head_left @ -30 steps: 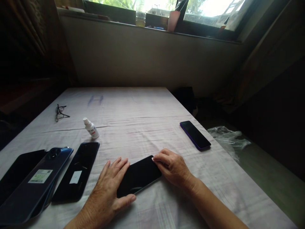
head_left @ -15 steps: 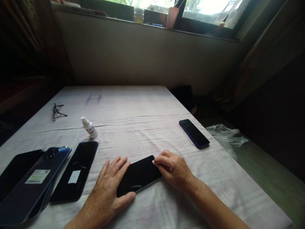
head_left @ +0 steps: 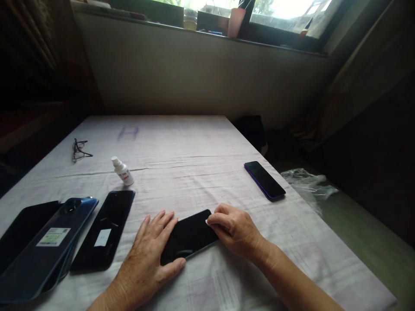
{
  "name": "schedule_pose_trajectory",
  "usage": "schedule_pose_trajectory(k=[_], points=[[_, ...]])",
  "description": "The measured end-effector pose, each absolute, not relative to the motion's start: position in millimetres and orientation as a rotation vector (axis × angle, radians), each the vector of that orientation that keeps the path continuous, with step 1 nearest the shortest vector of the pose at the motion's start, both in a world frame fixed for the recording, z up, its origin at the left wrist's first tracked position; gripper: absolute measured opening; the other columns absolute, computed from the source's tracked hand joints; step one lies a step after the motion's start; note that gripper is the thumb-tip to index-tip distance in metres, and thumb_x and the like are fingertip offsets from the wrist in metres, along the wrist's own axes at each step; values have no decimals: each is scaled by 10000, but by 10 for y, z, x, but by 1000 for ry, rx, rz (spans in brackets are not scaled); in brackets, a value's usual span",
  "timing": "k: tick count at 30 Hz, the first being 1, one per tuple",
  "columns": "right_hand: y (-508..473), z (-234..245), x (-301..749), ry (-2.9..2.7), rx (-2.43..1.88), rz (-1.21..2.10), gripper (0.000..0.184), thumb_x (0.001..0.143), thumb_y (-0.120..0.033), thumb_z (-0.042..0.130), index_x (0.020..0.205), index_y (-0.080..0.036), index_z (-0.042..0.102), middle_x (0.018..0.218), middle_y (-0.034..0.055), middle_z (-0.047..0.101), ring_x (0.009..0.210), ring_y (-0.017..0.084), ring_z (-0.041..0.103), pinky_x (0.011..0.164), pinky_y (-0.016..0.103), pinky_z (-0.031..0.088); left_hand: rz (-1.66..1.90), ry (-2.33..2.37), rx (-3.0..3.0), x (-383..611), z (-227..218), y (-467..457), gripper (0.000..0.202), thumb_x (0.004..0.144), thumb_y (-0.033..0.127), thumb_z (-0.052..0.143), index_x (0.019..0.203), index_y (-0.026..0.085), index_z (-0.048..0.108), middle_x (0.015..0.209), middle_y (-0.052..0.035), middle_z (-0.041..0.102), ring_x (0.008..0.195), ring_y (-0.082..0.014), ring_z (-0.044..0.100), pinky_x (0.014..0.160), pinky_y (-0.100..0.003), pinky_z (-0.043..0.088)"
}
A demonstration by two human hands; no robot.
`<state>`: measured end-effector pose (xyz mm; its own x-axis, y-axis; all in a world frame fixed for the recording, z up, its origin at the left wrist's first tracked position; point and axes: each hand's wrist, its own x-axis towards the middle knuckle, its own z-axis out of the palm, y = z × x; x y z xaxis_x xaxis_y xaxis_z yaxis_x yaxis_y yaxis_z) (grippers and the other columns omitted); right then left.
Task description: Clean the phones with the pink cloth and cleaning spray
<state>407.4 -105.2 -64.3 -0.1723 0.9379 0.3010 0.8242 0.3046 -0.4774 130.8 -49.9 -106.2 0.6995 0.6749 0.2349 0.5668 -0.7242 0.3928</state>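
- Cloth (head_left: 181, 142): pale, faintly checked fabric, softly wrinkled, with one long crease running by the bottle.
- Bottle (head_left: 123, 172): small white cylinder, standing, with a narrower cap and printed label.
- Phone (head_left: 191, 235): a glossy black slab with rounded corners, lying on the cloth at a slant, nearer than the bottle and to its right.
- Left hand (head_left: 144, 255): spread over the phone's left end, thumb and fingers apart, thumb along the near edge.
- Right hand (head_left: 238, 229): at the phone's right end, thumb and fingers pinched together on a white scrap (head_left: 207, 222), mostly hidden, its texture too small to tell.
- Stickered phone (head_left: 110, 211): shiny and black, just nearer than the bottle.
- Blue phone (head_left: 42, 263): smooth-backed, labelled, overlapping other dark slabs, nearer than the bottle and to its left.
- Glasses (head_left: 79, 150): thin dark frames, beyond the bottle and to its left.
- Purple-edged phone (head_left: 264, 180): well to the bottle's right.
- Since half a second ago, the pinched fingers have slid slightly toward the phone's near edge; the left hand and the phone have stayed put.
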Motion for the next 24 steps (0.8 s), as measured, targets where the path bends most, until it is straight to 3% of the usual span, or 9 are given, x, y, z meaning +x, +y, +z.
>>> schedule_pose_trajectory(k=[6,13,24], points=[[-966,-684,4022,-2017,-1611,146,178,936,-174,575,930,-253,734,865,24,689,752,153,648,672,238,470,493,989,2653,1315,-1050,-493,835,789,403,751,1534,258,403,1564,-119,471,1444,-378,418,1224,-615,205],[-1147,-597,4092,-2055,-1538,386,200,913,-131,580,908,-261,732,852,5,681,719,131,648,649,218,464,519,978,2636,1312,-1059,-503,856,789,410,754,1546,265,383,1561,-120,476,1440,-384,423,1225,-619,185],[-884,-662,3947,-2062,-1652,168,154,934,-174,593,925,-251,727,871,14,689,754,159,656,666,242,451,492,993,2615,1333,-1021,-506,806,784,382,752,1513,252,433,1557,-115,482,1443,-386,416,1222,-630,195]])
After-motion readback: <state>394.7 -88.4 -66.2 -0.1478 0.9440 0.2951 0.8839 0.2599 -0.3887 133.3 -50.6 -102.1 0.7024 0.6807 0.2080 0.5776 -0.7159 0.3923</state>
